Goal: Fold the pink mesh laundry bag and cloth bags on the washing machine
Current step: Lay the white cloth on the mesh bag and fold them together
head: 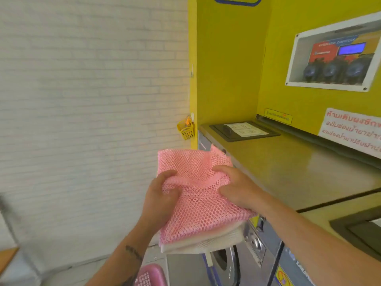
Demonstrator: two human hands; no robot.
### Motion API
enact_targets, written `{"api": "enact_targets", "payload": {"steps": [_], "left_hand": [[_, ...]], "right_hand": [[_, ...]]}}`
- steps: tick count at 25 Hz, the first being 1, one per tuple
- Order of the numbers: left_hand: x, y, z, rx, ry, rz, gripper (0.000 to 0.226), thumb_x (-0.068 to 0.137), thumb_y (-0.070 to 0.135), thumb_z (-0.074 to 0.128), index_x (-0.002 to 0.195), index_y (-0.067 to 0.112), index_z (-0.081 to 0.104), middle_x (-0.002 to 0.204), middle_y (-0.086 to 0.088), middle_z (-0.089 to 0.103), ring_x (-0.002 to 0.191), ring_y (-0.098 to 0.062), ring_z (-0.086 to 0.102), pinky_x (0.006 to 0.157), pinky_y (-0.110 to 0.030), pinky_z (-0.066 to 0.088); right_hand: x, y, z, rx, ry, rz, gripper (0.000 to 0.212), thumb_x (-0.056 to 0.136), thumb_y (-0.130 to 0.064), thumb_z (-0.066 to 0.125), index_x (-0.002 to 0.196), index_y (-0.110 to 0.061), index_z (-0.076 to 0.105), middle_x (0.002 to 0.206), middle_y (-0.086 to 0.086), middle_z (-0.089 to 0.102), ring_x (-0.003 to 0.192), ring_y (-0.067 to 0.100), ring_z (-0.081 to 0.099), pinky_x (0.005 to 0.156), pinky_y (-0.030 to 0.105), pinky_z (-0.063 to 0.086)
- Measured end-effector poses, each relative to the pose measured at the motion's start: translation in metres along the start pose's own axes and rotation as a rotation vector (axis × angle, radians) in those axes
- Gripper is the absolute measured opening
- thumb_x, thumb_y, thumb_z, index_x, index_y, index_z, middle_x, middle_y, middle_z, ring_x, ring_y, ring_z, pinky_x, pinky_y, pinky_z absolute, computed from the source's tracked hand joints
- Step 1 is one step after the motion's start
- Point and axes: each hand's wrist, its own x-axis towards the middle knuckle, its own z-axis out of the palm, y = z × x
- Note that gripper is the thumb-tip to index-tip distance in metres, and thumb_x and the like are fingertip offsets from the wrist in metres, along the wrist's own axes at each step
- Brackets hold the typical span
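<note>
Pink mesh laundry bag [198, 195]: held in the air beside the washing machine [288, 168], atop white cloth bags [206, 242].
Left hand [162, 195]: fingers curled, gripping mesh.
Right hand [237, 186]: pinching mesh.
Risk: the loose stack might slide apart.

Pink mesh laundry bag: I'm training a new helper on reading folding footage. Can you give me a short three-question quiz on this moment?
1. True or false: both hands grip the pink mesh laundry bag.
2. What lies directly under the pink bag? A) white mesh bag B) towel C) nothing
3. Fill in: the small yellow basket hangs on the ____.

Key
1. True: the left hand and right hand both pinch it.
2. A: a white mesh bag shows beneath.
3. Wall, beside the washing machine.
</note>
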Motion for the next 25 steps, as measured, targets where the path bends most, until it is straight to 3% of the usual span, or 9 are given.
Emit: {"api": "enact_targets", "payload": {"steps": [2,4,6,8,11,16,19,22,25], "left_hand": [[-0.002,-0.024,-0.025,0.028,0.025,-0.050,0.040,0.088,0.017,0.064,0.112,0.049,0.059,0.121,0.005,0.057,0.094,-0.017,0.066,0.075,-0.040,0.062],[-0.002,-0.054,-0.050,0.049,0.044,-0.121,0.040,0.089,0.014,0.065,0.114,0.045,0.059,0.117,0.005,0.058,0.087,-0.015,0.068,0.062,-0.028,0.061],[0.000,-0.094,-0.074,0.091,0.058,-0.189,0.041,0.089,0.012,0.065,0.118,0.041,0.057,0.111,0.008,0.058,0.081,-0.014,0.069,0.053,-0.019,0.056],[0.001,-0.149,-0.093,0.139,0.048,-0.226,0.040,0.090,0.012,0.063,0.119,0.038,0.056,0.108,0.011,0.059,0.079,-0.011,0.067,0.052,-0.016,0.053],[0.009,-0.264,-0.116,0.143,-0.001,-0.272,0.038,0.094,0.011,0.057,0.121,0.037,0.057,0.107,0.015,0.055,0.082,-0.011,0.065,0.059,-0.025,0.057],[0.007,-0.490,-0.147,0.063,-0.106,-0.585,0.035,0.091,0.015,0.053,0.114,0.039,0.065,0.114,0.014,0.055,0.098,-0.015,0.060,0.086,-0.039,0.056],[-0.016,-0.591,-0.165,-0.052,-0.141,-0.836,0.033,0.090,0.011,0.053,0.117,0.025,0.068,0.117,0.008,0.057,0.106,-0.018,0.057,0.100,-0.047,0.049],[-0.029,-0.670,-0.166,-0.055,-0.177,-0.927,0.035,0.089,0.013,0.054,0.119,0.025,0.067,0.120,0.002,0.060,0.104,-0.017,0.059,0.099,-0.045,0.049],[-0.031,-0.720,-0.154,-0.021,-0.229,-0.946,0.033,0.095,0.011,0.050,0.122,0.025,0.063,0.114,0.003,0.061,0.090,-0.012,0.059,0.080,-0.029,0.051]], "right_hand": [[0.013,0.005,0.043,-0.032,-0.011,-0.071,0.069,0.086,-0.001,0.051,0.147,-0.031,0.042,0.154,-0.001,0.037,0.102,0.013,0.061,0.066,0.012,0.046],[0.023,0.014,0.092,-0.055,-0.009,-0.107,0.068,0.084,-0.003,0.052,0.146,-0.028,0.044,0.155,0.000,0.038,0.133,0.015,0.046,0.097,0.019,0.041],[0.032,0.026,0.146,-0.018,-0.043,-0.084,0.067,0.084,-0.003,0.052,0.146,-0.028,0.045,0.155,-0.002,0.040,0.140,0.016,0.039,0.107,0.025,0.037],[0.043,0.049,0.209,0.017,-0.073,-0.036,0.067,0.085,-0.002,0.052,0.147,-0.029,0.045,0.155,-0.003,0.040,0.134,0.017,0.046,0.099,0.028,0.045],[0.060,0.103,0.321,0.025,-0.092,0.038,0.067,0.087,-0.001,0.051,0.145,-0.034,0.045,0.155,-0.005,0.040,0.124,0.015,0.053,0.077,0.014,0.047],[0.079,0.215,0.519,-0.043,-0.172,0.237,0.071,0.079,-0.002,0.053,0.141,-0.035,0.047,0.152,-0.003,0.046,0.132,0.017,0.050,0.098,0.020,0.040],[0.071,0.257,0.607,-0.096,-0.340,0.342,0.070,0.085,0.000,0.054,0.143,-0.038,0.042,0.156,-0.001,0.039,0.110,0.020,0.066,0.087,0.032,0.055],[0.066,0.297,0.671,-0.094,-0.461,0.449,0.070,0.090,0.003,0.050,0.144,-0.040,0.036,0.157,0.002,0.036,0.068,0.014,0.070,0.050,0.030,0.056],[0.068,0.331,0.708,-0.166,-0.459,0.450,0.069,0.092,0.000,0.051,0.145,-0.041,0.034,0.156,0.002,0.038,0.079,0.009,0.066,0.062,0.031,0.059]]}}
